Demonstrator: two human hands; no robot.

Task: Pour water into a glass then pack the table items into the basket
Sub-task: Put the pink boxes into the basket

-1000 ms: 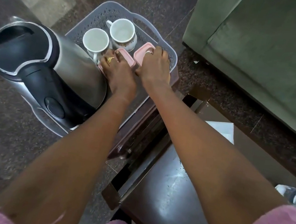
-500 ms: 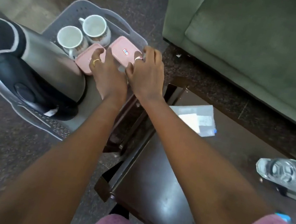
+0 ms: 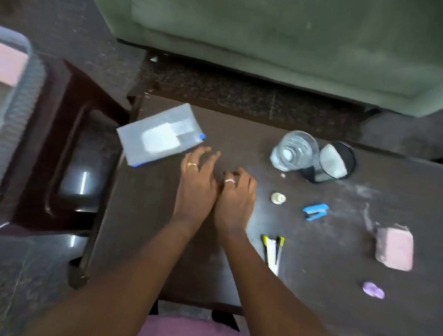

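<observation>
Left hand (image 3: 197,186), fingers spread, hovers just beside a flat rectangular translucent plastic pouch (image 3: 162,136). Right hand (image 3: 236,200), fingers curled, empty; a clear round glass tumbler (image 3: 294,151) stands beyond its knuckles.

Clear glass (image 3: 294,151) stands upright, touching a black mesh cup (image 3: 336,162). Left of the glass lies a grey pouch (image 3: 162,136); far left, the grey basket (image 3: 4,135).

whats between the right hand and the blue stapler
One small cream round object, on the table between right hand and blue stapler; head view shows it.
</observation>
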